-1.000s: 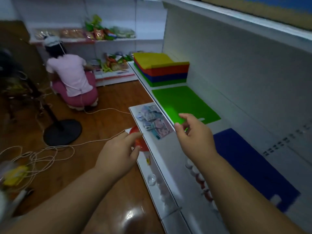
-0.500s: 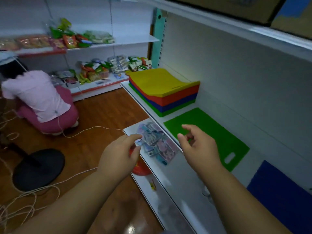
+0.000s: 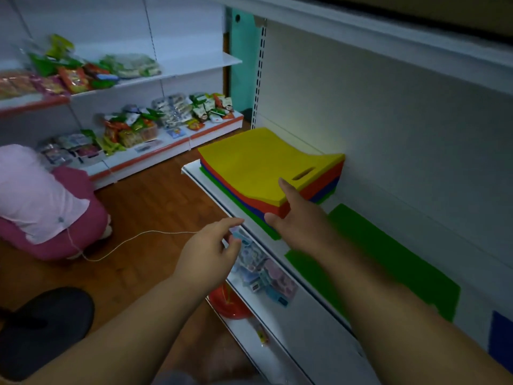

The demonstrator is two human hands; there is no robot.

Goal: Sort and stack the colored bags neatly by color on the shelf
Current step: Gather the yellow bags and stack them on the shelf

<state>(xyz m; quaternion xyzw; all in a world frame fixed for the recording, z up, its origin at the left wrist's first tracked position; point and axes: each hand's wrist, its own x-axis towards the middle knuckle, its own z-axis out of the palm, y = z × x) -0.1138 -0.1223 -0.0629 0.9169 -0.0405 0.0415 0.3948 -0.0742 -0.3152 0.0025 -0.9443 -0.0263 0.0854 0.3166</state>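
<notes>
A mixed stack of bags lies on the white shelf, with a yellow bag on top and red, blue and green layers under it. My right hand reaches its near corner; the thumb lies over the yellow edge, the fingers are spread below, and the red corner shows between them. One green bag lies flat on the shelf under my right forearm. A blue bag shows at the right edge. My left hand hovers over the lower shelf's edge and holds nothing.
A lower shelf holds a packet of small colourful items, with a red object beneath its edge. A person in pink crouches on the wooden floor at left. Snack shelves line the back wall. A black fan base sits near left.
The view has swung towards the stack. My right hand moved forward from above the green bag to the stack's near corner. My left hand moved forward a little.
</notes>
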